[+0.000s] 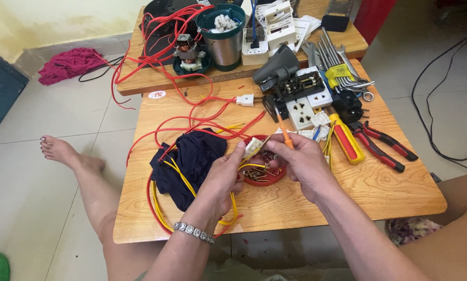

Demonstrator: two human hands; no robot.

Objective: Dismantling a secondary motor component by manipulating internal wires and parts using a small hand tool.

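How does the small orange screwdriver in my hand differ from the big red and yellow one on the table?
The small orange-handled screwdriver is slim, held upright in the right hand; the large red-and-yellow-handled screwdriver is thicker, longer, and lies flat, untouched, on the wooden table. Both have plastic handles.

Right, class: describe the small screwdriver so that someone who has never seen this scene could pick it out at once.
Start at the low wooden table and find the round red plastic dish of screws near its middle. Just above it, the right hand holds a slim orange-handled screwdriver. It is far thinner than the fat red-and-yellow screwdriver lying to the right.
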